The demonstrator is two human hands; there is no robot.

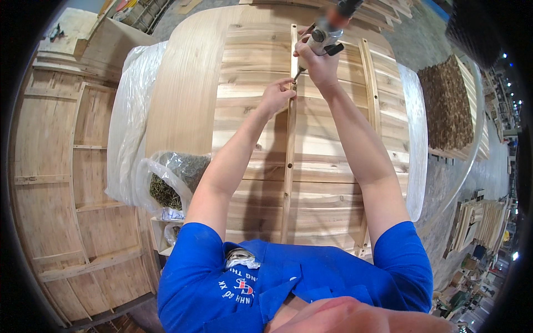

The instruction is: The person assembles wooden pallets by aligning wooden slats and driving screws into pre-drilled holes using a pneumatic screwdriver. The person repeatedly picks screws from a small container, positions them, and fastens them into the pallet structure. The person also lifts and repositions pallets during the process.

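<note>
My right hand (321, 65) is wrapped round a power screwdriver (317, 40), whose top is blurred at the upper edge. Its thin bit points down at a narrow wooden batten (288, 145) with dark holes along it. Close beside the bit tip, the fingers of my left hand (277, 97) are pinched together at the batten; whatever small thing they hold is hidden. Under the batten lies a slatted wooden panel (244, 119) with light and dark grain. A second batten (370, 83) runs along the panel, to the right of my right hand.
A pale rounded board (186, 83) lies beneath the panel, over plastic-wrapped stock (130, 125). Near my left elbow sits a clear bag (173, 186) of small dark fasteners. Framed wooden panels (47, 144) stand left; stacked wood (444, 105) and a clear hose (478, 105) are right.
</note>
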